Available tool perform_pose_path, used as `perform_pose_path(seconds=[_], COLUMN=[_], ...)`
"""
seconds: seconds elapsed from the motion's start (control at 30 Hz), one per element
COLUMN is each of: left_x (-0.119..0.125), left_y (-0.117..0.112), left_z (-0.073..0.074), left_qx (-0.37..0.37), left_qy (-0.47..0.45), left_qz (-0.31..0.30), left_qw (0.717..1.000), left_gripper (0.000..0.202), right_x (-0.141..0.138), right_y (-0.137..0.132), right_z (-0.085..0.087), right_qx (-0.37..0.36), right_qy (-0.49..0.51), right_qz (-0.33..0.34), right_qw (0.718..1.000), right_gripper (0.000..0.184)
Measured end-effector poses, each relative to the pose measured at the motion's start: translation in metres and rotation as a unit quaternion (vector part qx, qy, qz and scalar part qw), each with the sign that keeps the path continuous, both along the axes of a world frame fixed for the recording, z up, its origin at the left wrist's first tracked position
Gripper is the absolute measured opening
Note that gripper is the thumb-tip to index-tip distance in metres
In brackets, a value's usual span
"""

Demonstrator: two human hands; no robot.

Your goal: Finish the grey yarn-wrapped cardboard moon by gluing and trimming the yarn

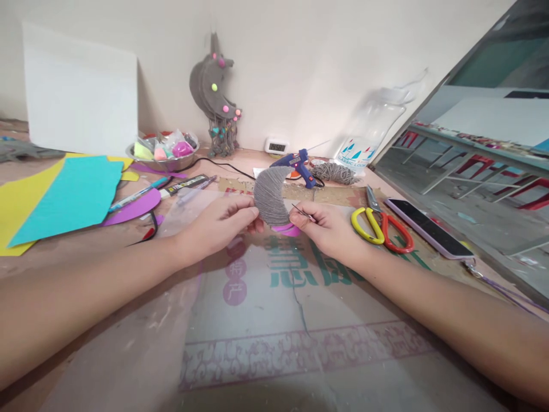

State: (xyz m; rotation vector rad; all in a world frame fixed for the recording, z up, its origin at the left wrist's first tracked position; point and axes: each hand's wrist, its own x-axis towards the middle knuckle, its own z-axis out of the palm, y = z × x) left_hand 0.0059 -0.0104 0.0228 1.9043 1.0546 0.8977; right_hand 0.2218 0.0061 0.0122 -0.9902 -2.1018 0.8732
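A crescent wrapped in grey yarn [270, 197] is held up above the table between my two hands. My left hand [229, 220] is closed on its left edge, thumb in front and the other fingers partly hidden behind. At its lower right end, my right hand [328, 226] pinches the crescent. A thin dark strand [303, 212] sticks out between those right fingers. Bare purple [286, 229] shows along the crescent's bottom. Just beyond lie a blue glue gun [300, 166] and a loose bundle of grey yarn [334, 172].
Scissors [381, 226] and a phone [429, 228] lie right of my right hand. Coloured sheets [68, 197], pens and a metal bowl [165, 165] are on the left. A finished-looking grey moon decoration [214, 91] hangs on the wall. A clear plastic bottle [371, 129] stands behind.
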Motion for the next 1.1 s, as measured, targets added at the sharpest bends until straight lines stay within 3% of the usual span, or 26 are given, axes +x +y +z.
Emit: perform_pose_path(seconds=[0.13,0.23,0.33,0.5,0.6,0.83,1.1], left_x=[-0.001,-0.002,-0.003,-0.003,-0.003,-0.001,-0.001], left_y=[0.003,0.004,0.003,0.003,0.003,0.002,0.002], left_z=[-0.003,-0.007,-0.008,-0.006,-0.007,-0.010,-0.008], left_qx=[-0.093,-0.119,-0.100,-0.032,-0.017,-0.015,-0.001], left_qy=[-0.098,-0.105,-0.068,0.003,0.020,0.034,0.055], left_qz=[-0.041,-0.049,-0.018,0.015,0.011,-0.001,0.004], left_qw=[0.990,0.986,0.992,0.999,1.000,0.999,0.998], left_gripper=[0.031,0.029,0.032,0.037,0.037,0.038,0.040], right_x=[0.000,0.001,0.002,0.004,0.001,-0.004,-0.001], right_y=[0.000,0.001,0.001,-0.012,-0.020,-0.020,-0.017], right_z=[-0.001,-0.003,-0.004,0.003,0.005,0.002,-0.001], right_qx=[0.004,-0.009,0.017,0.227,0.293,0.356,0.380], right_qy=[-0.035,-0.073,-0.083,-0.104,-0.167,-0.229,-0.249], right_qz=[0.007,0.020,0.008,-0.029,-0.030,-0.027,-0.037], right_qw=[0.999,0.997,0.996,0.968,0.941,0.906,0.890], right_gripper=[0.024,0.025,0.025,0.031,0.031,0.019,0.019])
